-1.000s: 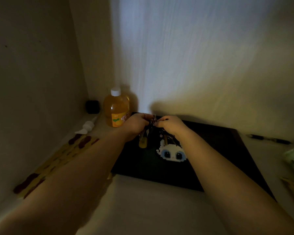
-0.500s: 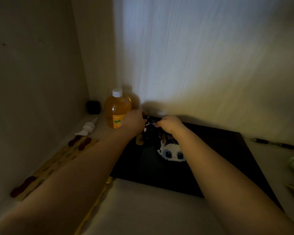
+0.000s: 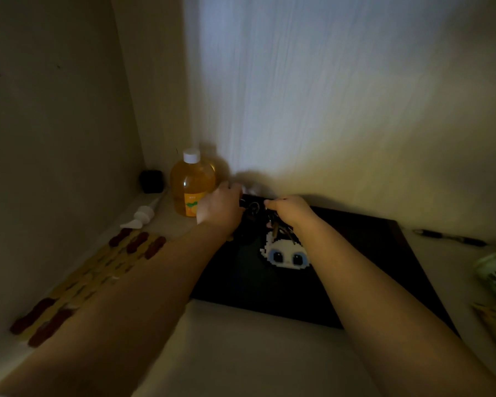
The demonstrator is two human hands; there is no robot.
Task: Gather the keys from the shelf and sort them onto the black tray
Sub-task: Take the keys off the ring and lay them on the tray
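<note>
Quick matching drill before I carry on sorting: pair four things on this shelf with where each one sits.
Things:
1. orange bottle
2. pen
3. pixel charm
4. black cube

Places:
A. on the black tray, below the right hand
B. back left corner
C. off the tray's right side
D. beside the left hand, left of the tray

Pairs: 1-D, 2-C, 3-A, 4-B

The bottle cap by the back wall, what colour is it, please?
White, on the orange bottle; seen in the head view.
</note>
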